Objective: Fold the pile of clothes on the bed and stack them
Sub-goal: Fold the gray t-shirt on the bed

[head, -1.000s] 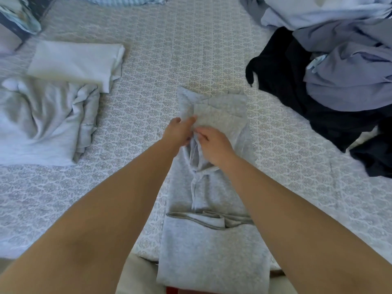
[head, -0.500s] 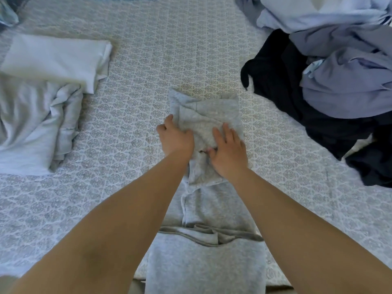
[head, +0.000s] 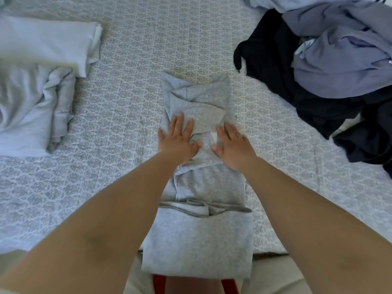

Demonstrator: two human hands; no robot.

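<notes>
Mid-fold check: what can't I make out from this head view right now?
- Grey garment: near hem hangs past the bed edge; the part beneath the left hand and right hand is covered.
- Unfolded pile: cut off by the top and right edges.
- White folded item: cut off at the left edge.

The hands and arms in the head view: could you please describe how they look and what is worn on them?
Both arms are bare as far as the frame shows, with no sleeves in view. The left hand and right hand wear no gloves, and I can see no rings, watch or bracelets at the wrists. Nails appear short and unpainted.
</notes>
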